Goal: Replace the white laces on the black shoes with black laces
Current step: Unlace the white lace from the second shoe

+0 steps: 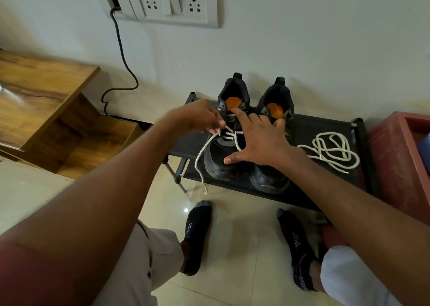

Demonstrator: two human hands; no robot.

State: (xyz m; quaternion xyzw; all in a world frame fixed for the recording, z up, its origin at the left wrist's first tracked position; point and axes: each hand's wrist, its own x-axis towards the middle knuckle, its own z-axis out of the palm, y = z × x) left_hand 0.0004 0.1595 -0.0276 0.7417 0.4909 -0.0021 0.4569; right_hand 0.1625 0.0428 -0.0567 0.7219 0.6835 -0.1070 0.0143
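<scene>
Left hand (197, 117) pinches white lace (204, 149) on left shoe (226, 142), on rack (325, 128) | right hand (258, 140) splayed, steadying shoes | risk: our tug snags an eyelet, drags shoe off

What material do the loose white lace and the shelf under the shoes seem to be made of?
The loose white lace looks like braided cotton cord: matte, round, with a visible weave. The shelf seems to be dark woven fabric stretched over thin metal tubes; its surface is dull, and one tube shines.

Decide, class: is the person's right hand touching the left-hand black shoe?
Touching. The head view shows the right hand spread flat over the shoe, thumb tip pressed on its toe.
</scene>
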